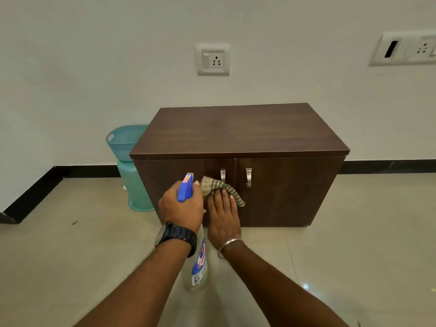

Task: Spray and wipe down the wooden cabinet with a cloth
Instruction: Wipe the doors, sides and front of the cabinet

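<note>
Cloth (221, 191) is sitting under your flat right hand (223, 217) on the cabinet (283, 192) door; your left hand (180, 208) is gripping the spray bottle (200, 263) (press evenly, overlap strokes).

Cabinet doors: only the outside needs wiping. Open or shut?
Shut: both cabinet doors sit flush, handles side by side; the right hand presses the cloth on one.

Left hand (180, 208): fingers curled round spray bottle (185, 188), forearm extended forward | Right hand (223, 214): fingers straight, pressed flat on cloth (210, 185), forearm extended | Hands just beside each other
</note>
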